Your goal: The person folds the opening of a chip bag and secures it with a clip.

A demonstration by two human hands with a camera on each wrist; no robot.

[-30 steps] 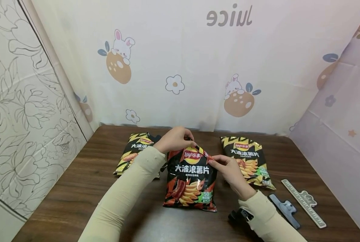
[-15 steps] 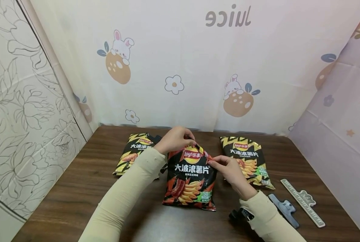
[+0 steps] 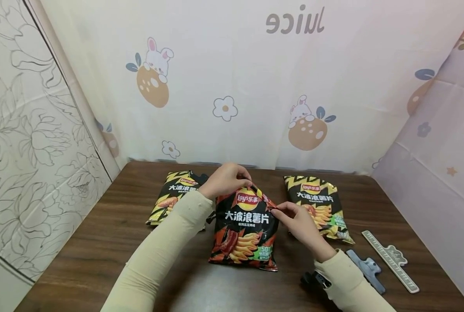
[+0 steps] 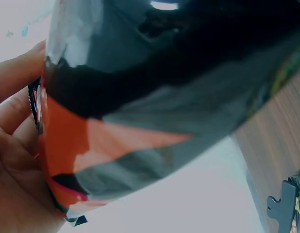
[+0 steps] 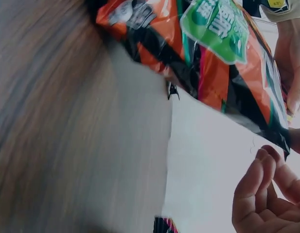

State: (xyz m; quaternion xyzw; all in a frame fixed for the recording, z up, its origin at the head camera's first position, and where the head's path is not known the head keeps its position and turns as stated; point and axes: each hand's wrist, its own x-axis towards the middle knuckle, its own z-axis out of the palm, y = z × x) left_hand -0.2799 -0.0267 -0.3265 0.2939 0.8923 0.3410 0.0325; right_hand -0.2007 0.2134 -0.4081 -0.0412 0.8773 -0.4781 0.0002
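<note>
In the head view, a black and red bag of potato chips (image 3: 247, 234) stands on the table, its front facing me. My left hand (image 3: 228, 178) pinches its top edge, which is folded over and slants down to the right. At the lower end of that fold, my right hand (image 3: 300, 223) pinches the bag's right corner between thumb and index finger. The bag (image 4: 120, 141) fills most of the left wrist view, with the left fingers at its edge. In the right wrist view the thumb and fingertips of the right hand (image 5: 266, 199) meet at the bag's corner.
A yellow and black chip bag (image 3: 163, 201) with a dark clip (image 3: 201, 177) on its top lies behind my left forearm. Another such bag (image 3: 313, 197) lies to the right. A grey bag clip (image 3: 367, 269) and a longer cream clip (image 3: 391, 261) rest on the table's right side.
The right hand and forearm have shifted slightly to the right, still pinching the chip bag's corner. The left hand stays at the top edge.
</note>
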